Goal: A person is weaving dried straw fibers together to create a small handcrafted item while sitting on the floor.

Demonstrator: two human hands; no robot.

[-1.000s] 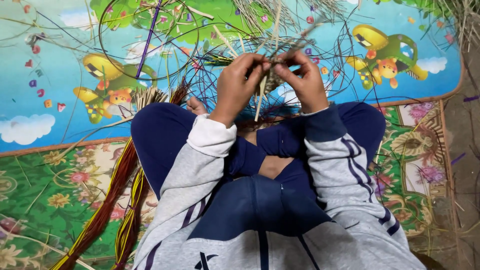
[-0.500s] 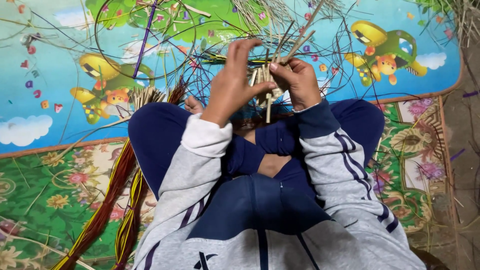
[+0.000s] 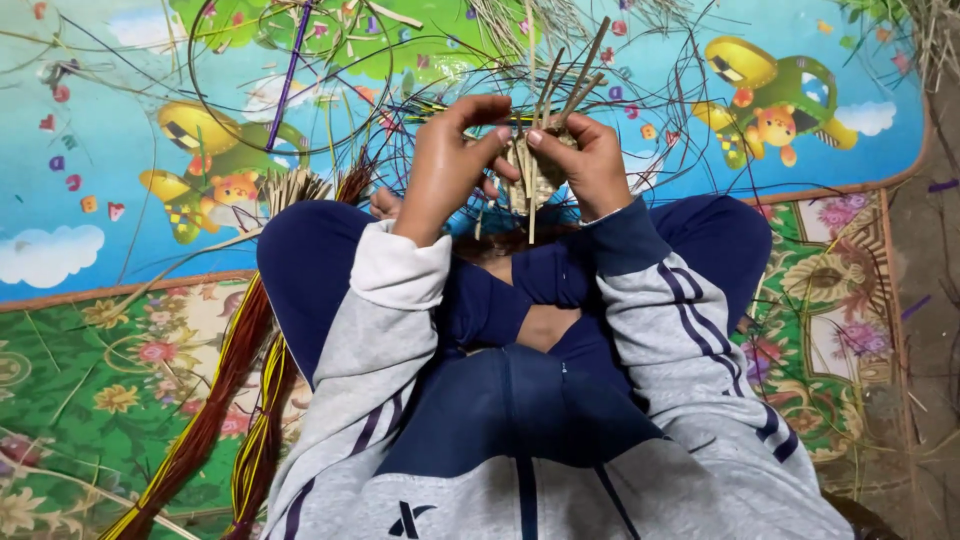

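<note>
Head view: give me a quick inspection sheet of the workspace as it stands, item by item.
Surface: cartoon play mat beyond the knees, floral mat under the sitter.
Job's things: small straw weave, stiff straws sticking up from it.
Clutter: loose dark strands looped over the play mat; red-and-yellow strand bundle at the left knee; dry straw pile at the top edge.
Fingers: left hand and right hand both pinch the weave.
Cables: nothing seen.
Surroundings: bare ground at the right.

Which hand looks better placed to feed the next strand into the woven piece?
Probably the left hand: its fingers look loosely curled beside the woven straw piece, while the right hand grips it and seems to steady it.
</note>
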